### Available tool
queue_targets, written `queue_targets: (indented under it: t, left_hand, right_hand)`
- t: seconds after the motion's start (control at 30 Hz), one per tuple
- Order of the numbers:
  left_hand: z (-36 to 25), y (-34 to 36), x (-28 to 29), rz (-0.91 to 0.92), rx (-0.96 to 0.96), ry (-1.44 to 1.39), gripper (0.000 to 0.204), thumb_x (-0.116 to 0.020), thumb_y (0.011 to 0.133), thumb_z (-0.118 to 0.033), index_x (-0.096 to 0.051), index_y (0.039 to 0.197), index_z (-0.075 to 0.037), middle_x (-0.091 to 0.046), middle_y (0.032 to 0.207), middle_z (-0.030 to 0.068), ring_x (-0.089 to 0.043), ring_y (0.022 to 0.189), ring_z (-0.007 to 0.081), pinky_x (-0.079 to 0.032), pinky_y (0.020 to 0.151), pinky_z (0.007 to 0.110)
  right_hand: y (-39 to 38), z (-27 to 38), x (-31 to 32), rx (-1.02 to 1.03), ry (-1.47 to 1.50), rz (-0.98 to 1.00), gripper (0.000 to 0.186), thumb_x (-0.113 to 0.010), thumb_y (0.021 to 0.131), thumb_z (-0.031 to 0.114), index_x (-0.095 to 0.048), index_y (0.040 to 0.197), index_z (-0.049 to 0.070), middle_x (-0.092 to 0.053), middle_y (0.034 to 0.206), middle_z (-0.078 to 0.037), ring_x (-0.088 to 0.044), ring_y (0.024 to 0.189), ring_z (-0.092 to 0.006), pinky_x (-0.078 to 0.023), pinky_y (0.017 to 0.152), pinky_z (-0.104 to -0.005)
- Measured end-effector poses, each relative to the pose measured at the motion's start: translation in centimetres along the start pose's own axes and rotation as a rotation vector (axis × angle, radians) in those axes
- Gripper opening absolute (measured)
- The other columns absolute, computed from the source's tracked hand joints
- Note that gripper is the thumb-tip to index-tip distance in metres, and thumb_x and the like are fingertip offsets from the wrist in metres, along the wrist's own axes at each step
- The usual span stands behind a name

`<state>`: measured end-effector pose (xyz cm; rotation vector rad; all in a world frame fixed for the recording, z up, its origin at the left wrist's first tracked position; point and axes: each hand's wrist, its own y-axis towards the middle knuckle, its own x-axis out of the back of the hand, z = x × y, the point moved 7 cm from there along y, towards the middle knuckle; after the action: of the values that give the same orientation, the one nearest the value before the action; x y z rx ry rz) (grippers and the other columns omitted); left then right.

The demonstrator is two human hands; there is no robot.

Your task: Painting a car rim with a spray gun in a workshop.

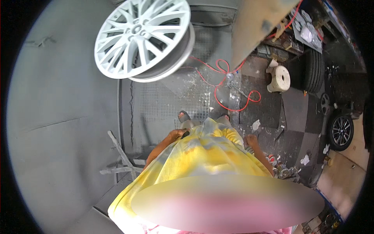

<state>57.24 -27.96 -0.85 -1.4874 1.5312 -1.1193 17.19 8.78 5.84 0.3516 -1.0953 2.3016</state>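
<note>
Beside the left front of my yellow and grey shirt [202, 154], my left hand [178, 133] is closed around a small dark object [185, 135], mostly hidden by the fingers and cloth. My right hand [251, 140] hangs at the shirt's other side, its fingers curled in; whatever they may hold does not show. Ahead and to the left, well beyond both hands, a white multi-spoke wheel rim [137, 29] is raised above the floor, tilted, with no tyre on it. What supports the rim is out of sight.
A red hose [222, 106] lies looped across the floor ahead. To the right are a cream stool [279, 78], a standing tyre [313, 71] and a dark-spoked wheel [341, 130]. Grey crossed bars [124, 156] stand near my left arm. Cans [283, 171] cluster at right.
</note>
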Motion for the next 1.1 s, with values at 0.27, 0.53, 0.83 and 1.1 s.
queue_targets:
  t: [0.27,0.53,0.83,1.1]
  left_hand:
    - [-12.5,-0.3,-0.6,0.104,-0.011,0.15,0.072,-0.057,0.09,-0.06,-0.066,0.13,-0.001,-0.07,0.126,0.0126,-0.067,0.106,0.0261,-0.051,0.092,0.04]
    - [-17.0,4.0,-3.2,-0.027,0.16,0.457,0.084,-0.063,0.085,-0.066,-0.065,0.129,0.005,-0.064,0.134,0.0262,-0.064,0.121,0.0403,-0.051,0.1,0.047]
    - [-13.8,8.2,-0.7,-0.403,0.295,0.257,0.099,-0.08,0.078,-0.053,-0.032,0.137,0.01,-0.05,0.135,0.0287,-0.062,0.114,0.0477,-0.053,0.097,0.053]
    - [-12.4,7.8,2.0,-0.488,0.145,-0.057,0.089,-0.086,0.075,-0.044,-0.037,0.136,-0.001,-0.05,0.128,0.029,-0.056,0.115,0.0511,-0.052,0.095,0.055]
  right_hand:
    - [12.8,0.4,3.1,-0.044,-0.095,0.065,0.036,-0.06,0.097,0.029,-0.063,0.069,0.006,-0.061,0.055,-0.007,-0.058,0.047,-0.0191,-0.046,0.048,-0.0383]
    - [15.8,11.4,-1.2,0.22,0.177,-0.038,0.018,-0.074,0.09,0.025,-0.072,0.086,0.008,-0.067,0.066,-0.006,-0.062,0.056,-0.0147,-0.049,0.055,-0.0333]
    - [29.8,-3.2,-16.6,0.19,-0.265,0.14,0.02,-0.08,0.081,0.029,-0.075,0.089,0.012,-0.071,0.078,-0.007,-0.067,0.073,-0.0182,-0.053,0.067,-0.0365]
    - [57.2,-9.9,-13.6,0.293,-0.643,-0.188,0.068,-0.089,0.072,0.044,-0.066,0.123,0.007,-0.07,0.12,-0.018,-0.067,0.109,-0.0372,-0.054,0.093,-0.0459]
